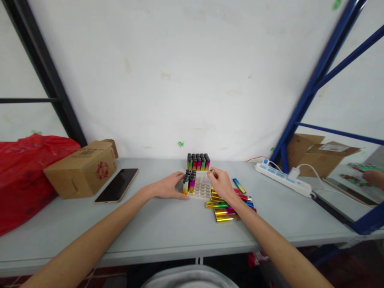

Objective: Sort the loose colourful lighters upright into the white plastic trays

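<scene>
A pale tray (203, 191) with rows of round holes stands on the table, its left columns filled with upright lighters (192, 183) in shiny colours with black tops. My left hand (168, 186) grips the tray's left side, thumb at the near corner and fingers farther back. Over the tray's right side, my right hand (221, 182) is closed in a pinch on a lighter (211, 170); only its dark end shows. Beneath my right wrist lies a loose pile of shiny lighters (227, 212) in gold, green, red and blue. A single blue-yellow lighter (239, 185) lies to its right.
Behind the tray stands a block of upright lighters (198, 162). At left are a phone (117, 185), a cardboard box (81, 170) and a red bag (30, 180). A power strip (283, 179) lies at right, beside a blue frame (312, 88). Another person's hand (374, 178) shows far right.
</scene>
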